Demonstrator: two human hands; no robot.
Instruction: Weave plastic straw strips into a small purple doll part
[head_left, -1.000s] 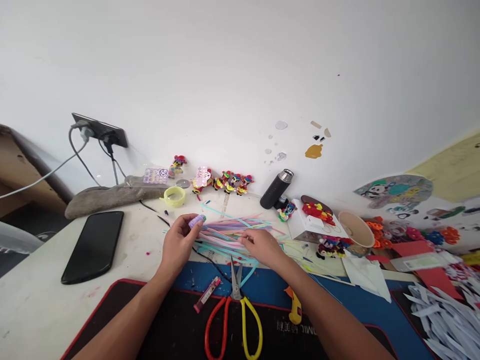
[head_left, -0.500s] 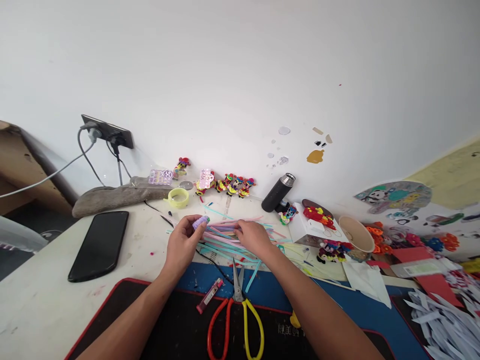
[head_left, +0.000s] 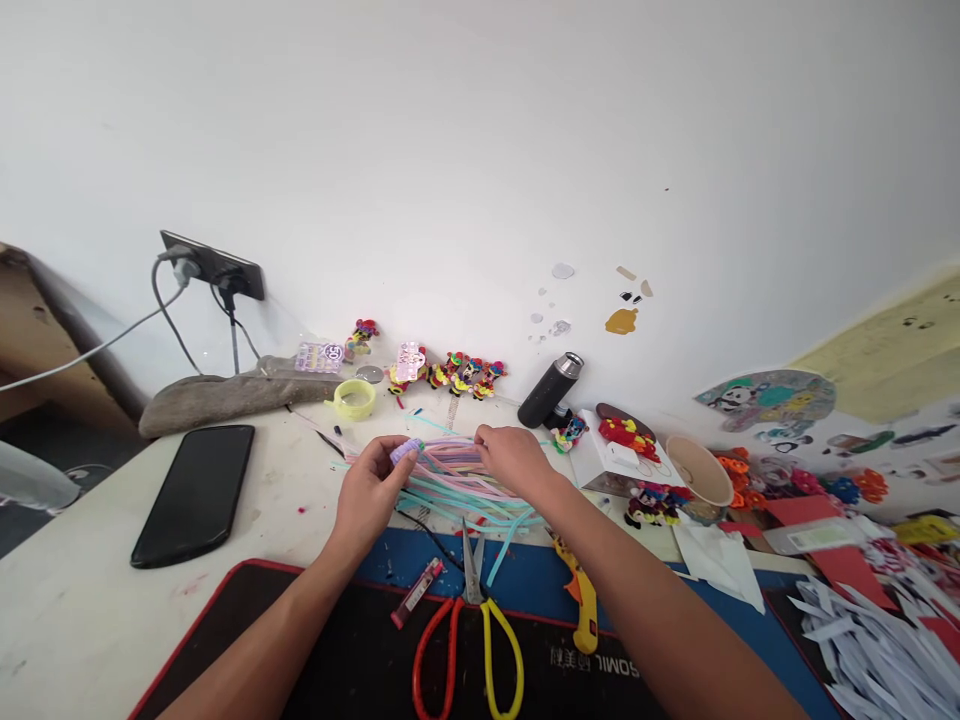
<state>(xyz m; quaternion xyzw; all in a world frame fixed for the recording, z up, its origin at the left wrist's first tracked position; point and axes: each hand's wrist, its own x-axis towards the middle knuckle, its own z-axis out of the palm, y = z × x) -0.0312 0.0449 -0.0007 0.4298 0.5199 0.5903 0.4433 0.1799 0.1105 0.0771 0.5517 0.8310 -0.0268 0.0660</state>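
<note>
My left hand [head_left: 369, 492] pinches a small lilac roll [head_left: 406, 450] between thumb and fingers, just above a loose heap of pastel paper strips [head_left: 457, 480] in pink, blue and green. My right hand [head_left: 513, 458] rests on the far side of that heap with its fingertips curled down onto the strips. What it grips among them is hidden. Scissors with one red and one yellow handle [head_left: 466, 640] lie below the heap on a black and blue mat [head_left: 337, 650].
A black phone [head_left: 193, 494] lies at the left. A yellow utility knife [head_left: 580, 598] and a small red tube [head_left: 417, 592] lie on the mat. A tape roll [head_left: 352, 399], small colourful figures [head_left: 457, 370], a black flask [head_left: 550, 390], a paper cup [head_left: 699, 470] and paper scraps [head_left: 877, 630] crowd the back and right.
My right hand has moved up and left along the strips, from the near right of the heap to its far side. The left hand has kept hold of the lilac roll.
</note>
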